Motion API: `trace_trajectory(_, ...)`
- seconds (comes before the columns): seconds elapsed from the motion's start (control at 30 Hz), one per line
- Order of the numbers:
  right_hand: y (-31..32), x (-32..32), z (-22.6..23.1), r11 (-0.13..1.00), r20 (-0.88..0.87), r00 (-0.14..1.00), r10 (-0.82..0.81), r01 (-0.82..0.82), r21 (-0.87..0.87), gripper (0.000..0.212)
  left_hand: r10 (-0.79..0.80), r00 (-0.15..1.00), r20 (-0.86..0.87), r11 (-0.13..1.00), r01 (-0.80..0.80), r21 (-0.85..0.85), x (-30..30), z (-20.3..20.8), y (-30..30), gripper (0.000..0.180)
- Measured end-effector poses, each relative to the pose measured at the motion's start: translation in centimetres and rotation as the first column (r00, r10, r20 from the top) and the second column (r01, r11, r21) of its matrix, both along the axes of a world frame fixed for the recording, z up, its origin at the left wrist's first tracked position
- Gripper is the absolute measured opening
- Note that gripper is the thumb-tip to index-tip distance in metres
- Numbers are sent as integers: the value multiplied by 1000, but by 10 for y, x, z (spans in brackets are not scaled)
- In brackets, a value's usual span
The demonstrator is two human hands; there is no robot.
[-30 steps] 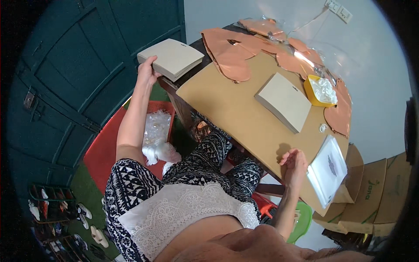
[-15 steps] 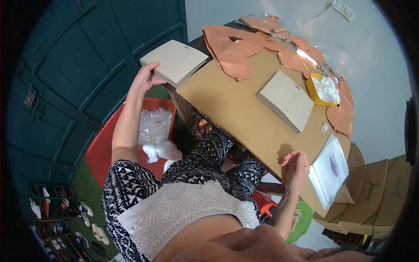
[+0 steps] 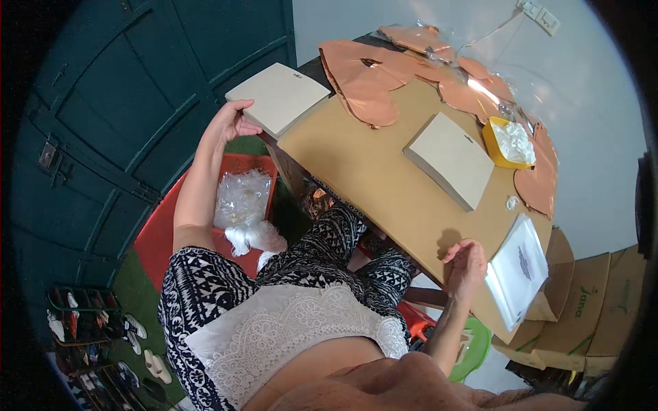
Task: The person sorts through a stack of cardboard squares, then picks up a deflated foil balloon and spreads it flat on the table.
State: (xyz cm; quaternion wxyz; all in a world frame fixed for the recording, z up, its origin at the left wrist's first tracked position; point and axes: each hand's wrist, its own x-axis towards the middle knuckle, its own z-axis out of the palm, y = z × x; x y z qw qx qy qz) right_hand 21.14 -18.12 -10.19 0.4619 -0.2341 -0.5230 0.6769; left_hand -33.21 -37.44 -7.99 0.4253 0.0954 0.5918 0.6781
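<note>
My left hand (image 3: 234, 122) is at the near left edge of a stack of cream sheets or cards (image 3: 277, 96), which lies on the table's left end. The thumb is raised apart from the fingers, and nothing shows clasped between them. My right hand (image 3: 467, 264) hovers by the table's near edge, palm turned inward, fingers loosely curled and empty. Beside it lies a pile of clear plastic bags (image 3: 517, 270) with a grey print. A second cream stack (image 3: 450, 157), fanned along its near side, sits mid-table.
Copper-coloured foil balloons (image 3: 363, 75) line the far side of the table (image 3: 356, 164). A yellow tub (image 3: 504, 152) holds white ribbon. A red plastic basket (image 3: 178, 226) with clear packets stands by my left leg. Cardboard boxes (image 3: 576, 301) lean at the right.
The left cream stack has shifted slightly to the right, away from my left hand. My right hand has hardly moved.
</note>
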Motion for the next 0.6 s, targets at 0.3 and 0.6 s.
trace_trajectory(0.3, -3, -1, 2, 999, -57, 998, 40, -41, -11, 29, 50, 998, 33, 998, -50, 24, -1, -6, -6, 43)
trace_trajectory(0.6, -3, 0, -1, 998, -67, 996, 60, -61, -14, 23, 177, 977, -115, 984, -179, -1, 20, -1, -7, 47)
